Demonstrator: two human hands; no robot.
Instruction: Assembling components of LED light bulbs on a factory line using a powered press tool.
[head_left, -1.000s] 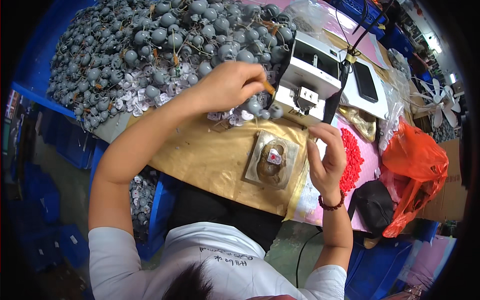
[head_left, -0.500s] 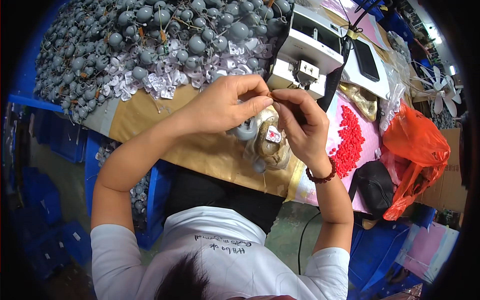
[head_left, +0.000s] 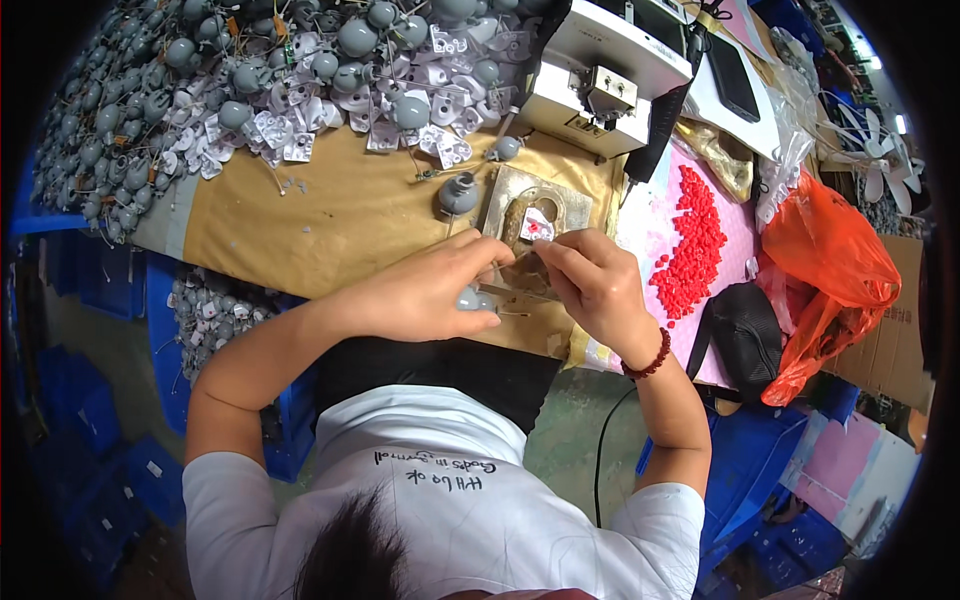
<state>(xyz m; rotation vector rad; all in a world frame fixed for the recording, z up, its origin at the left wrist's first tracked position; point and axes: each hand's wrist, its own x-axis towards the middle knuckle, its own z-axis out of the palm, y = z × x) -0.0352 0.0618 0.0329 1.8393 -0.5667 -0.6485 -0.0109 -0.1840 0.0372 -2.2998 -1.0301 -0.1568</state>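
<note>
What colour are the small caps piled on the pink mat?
Red caps, clearest in the head view.

The left hand (head_left: 425,290) covers most of a small grey part (head_left: 472,299), so its shape cannot be told. What the right hand (head_left: 590,280) fingertips pinch is too small to see. The pile of grey parts (head_left: 150,90) is cut off by the picture's dark rim.

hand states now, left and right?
Left hand: closed on a grey bulb part.
Right hand: fingers pinched on a thin wire.

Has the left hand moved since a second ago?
Yes. The left hand came back from beside the white machine toward the body, meeting the right hand.
</note>
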